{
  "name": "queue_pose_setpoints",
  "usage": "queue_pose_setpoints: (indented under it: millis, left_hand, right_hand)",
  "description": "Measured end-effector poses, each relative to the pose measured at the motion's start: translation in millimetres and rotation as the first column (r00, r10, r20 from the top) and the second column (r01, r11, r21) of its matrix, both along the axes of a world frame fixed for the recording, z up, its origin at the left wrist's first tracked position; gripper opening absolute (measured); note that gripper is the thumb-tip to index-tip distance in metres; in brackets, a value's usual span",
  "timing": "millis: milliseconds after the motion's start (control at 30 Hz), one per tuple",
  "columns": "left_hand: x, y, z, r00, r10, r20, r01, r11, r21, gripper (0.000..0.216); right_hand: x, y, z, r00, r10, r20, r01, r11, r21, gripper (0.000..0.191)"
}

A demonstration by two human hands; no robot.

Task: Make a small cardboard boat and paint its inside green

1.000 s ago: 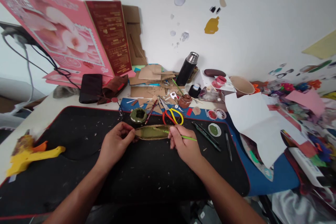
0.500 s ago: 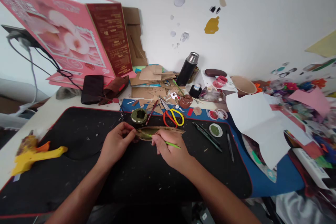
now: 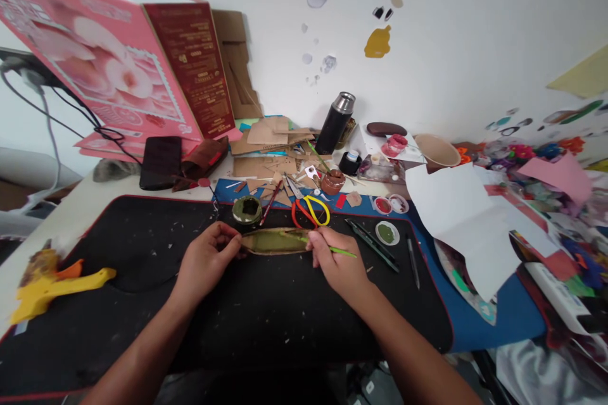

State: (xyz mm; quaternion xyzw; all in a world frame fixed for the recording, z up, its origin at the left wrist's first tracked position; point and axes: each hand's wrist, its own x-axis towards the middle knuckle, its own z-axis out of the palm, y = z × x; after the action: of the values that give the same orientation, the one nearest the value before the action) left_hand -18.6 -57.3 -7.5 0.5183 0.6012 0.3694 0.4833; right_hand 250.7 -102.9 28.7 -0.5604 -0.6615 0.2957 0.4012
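A long, narrow cardboard piece with pointed ends (image 3: 275,242) lies over the black mat, its inner face coated in green paint. My left hand (image 3: 211,256) pinches its left tip between thumb and fingers. Near its right end, my right hand (image 3: 336,261) holds a paintbrush with a bright green handle (image 3: 342,252), its tip over the painted face. An open jar of dark green paint (image 3: 247,209) stands just behind the piece. Scissors with red and yellow handles (image 3: 311,211) lie behind it to the right, and a thin dark red brush (image 3: 271,202) rests beside the jar.
On the left lies a yellow glue gun (image 3: 59,288). To the right are dark green pens (image 3: 373,245), a green-smeared lid (image 3: 387,233) and a grey pen (image 3: 413,261). Cardboard scraps (image 3: 259,166), a brown paint jar (image 3: 333,182) and a black flask (image 3: 335,123) stand behind.
My right hand has moved right along the cardboard with the paintbrush, uncovering more of the green face. My left hand keeps its pinch on the left tip. The camera view has shifted slightly.
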Motion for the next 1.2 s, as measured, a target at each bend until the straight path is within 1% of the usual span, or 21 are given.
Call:
queue_pose_setpoints:
  millis: [133,200,267,300,367,433,500,600,733,800,867,933,1067,1133,1200]
  left_hand:
    - [1,0,1.3,1.0,-0.007,-0.001,0.007,1.0,0.003,0.04]
    - [1,-1,0.8,1.0,-0.007,-0.003,0.007,1.0,0.004,0.039]
    - [1,-1,-0.1,1.0,-0.004,-0.008,0.004,1.0,0.008,0.037]
    - [1,-1,-0.5,1.0,-0.002,-0.014,0.002,1.0,0.012,0.037]
    - [0,-2,-1.3,1.0,0.001,-0.03,0.0,1.0,0.02,0.036]
    - [0,-2,-1.8,0.999,-0.001,-0.047,0.002,1.0,0.028,0.036]
    - [0,-2,-2.5,0.999,-0.002,-0.054,0.004,0.999,0.038,0.036]
    - [0,-3,-3.7,0.998,0.015,-0.062,-0.011,0.998,0.063,0.037]
    - [1,-5,-5.0,0.996,0.038,-0.077,-0.031,0.996,0.08,0.037]
    - [1,-6,-5.8,0.996,0.031,-0.087,-0.024,0.996,0.081,0.036]
    - [2,-6,-6.8,0.994,0.025,-0.103,-0.016,0.996,0.092,0.035]
    - [2,-5,-7.6,0.993,0.017,-0.116,-0.005,0.995,0.104,0.034]
    - [1,-6,-7.3,0.993,0.004,-0.117,0.007,0.995,0.096,0.033]
    - [1,-7,-6.2,0.993,0.007,-0.121,0.005,0.995,0.096,0.032]
    - [1,-8,-5.4,0.992,0.007,-0.126,0.006,0.995,0.098,0.032]
  right_hand:
    - [21,-8,0.3,0.998,-0.064,-0.002,0.064,0.998,-0.017,0.05]
    - [22,-11,-1.9,0.995,-0.089,-0.044,0.088,0.996,-0.031,0.051]
    - [15,-11,-4.9,0.992,-0.09,-0.086,0.086,0.995,-0.046,0.05]
    - [9,-11,-6.2,0.992,-0.078,-0.095,0.074,0.996,-0.047,0.05]
    - [-5,-9,-7.3,0.995,-0.011,-0.101,0.006,0.999,-0.049,0.051]
    - [-21,-5,-5.9,0.995,0.079,-0.055,-0.08,0.997,-0.017,0.052]
    - [-34,-2,-2.8,0.988,0.142,-0.067,-0.143,0.99,-0.016,0.052]
    - [-44,1,1.1,0.979,0.175,-0.106,-0.18,0.983,-0.035,0.054]
    - [-40,-2,-1.2,0.968,0.186,-0.167,-0.202,0.976,-0.086,0.058]
    - [-36,-4,-4.0,0.962,0.175,-0.209,-0.201,0.973,-0.111,0.058]
    - [-34,-4,-5.3,0.963,0.151,-0.224,-0.178,0.978,-0.107,0.057]
    - [-35,-2,-4.1,0.972,0.136,-0.191,-0.152,0.986,-0.071,0.054]
    - [-41,5,1.4,0.99,0.123,-0.073,-0.123,0.992,0.001,0.047]
    - [-43,7,2.8,0.992,0.105,-0.063,-0.107,0.994,-0.016,0.046]
    - [-44,7,2.7,0.99,0.111,-0.09,-0.116,0.992,-0.052,0.046]
